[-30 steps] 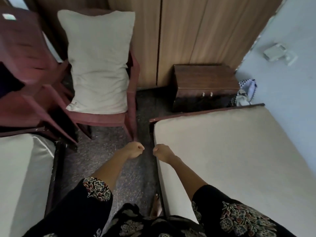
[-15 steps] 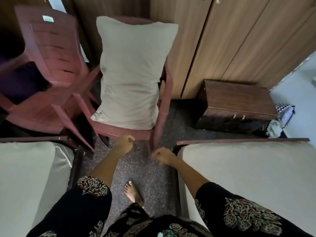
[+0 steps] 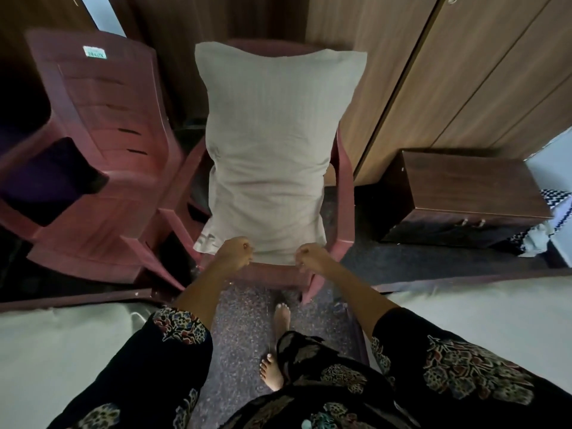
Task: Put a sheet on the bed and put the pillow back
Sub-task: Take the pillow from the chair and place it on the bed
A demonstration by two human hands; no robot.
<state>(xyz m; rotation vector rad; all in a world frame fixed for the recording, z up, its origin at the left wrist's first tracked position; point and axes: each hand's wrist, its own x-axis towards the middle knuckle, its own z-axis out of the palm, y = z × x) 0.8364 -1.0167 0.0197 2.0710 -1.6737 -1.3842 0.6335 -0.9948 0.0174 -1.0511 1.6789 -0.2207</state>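
Observation:
A pale beige pillow (image 3: 272, 150) stands upright on a maroon plastic chair (image 3: 345, 193), leaning against its back. My left hand (image 3: 233, 252) and my right hand (image 3: 312, 257) are both closed into fists at the pillow's lower edge, over the front of the chair seat. I cannot tell whether either fist touches the pillow; neither visibly holds anything. The bed (image 3: 495, 314) at the lower right shows a plain cream surface, and its dark wooden frame runs along the near edge.
A stack of maroon chairs (image 3: 93, 156) stands to the left. A second cream mattress (image 3: 62, 345) lies at lower left. A dark wooden box (image 3: 467, 187) sits by the wardrobe doors (image 3: 448, 72), patterned cloth (image 3: 557, 209) beside it. My bare feet stand on the speckled floor (image 3: 241, 329).
I have turned left and stepped toward the chair. Both fists have moved from the bed's corner up to the pillow's lower edge.

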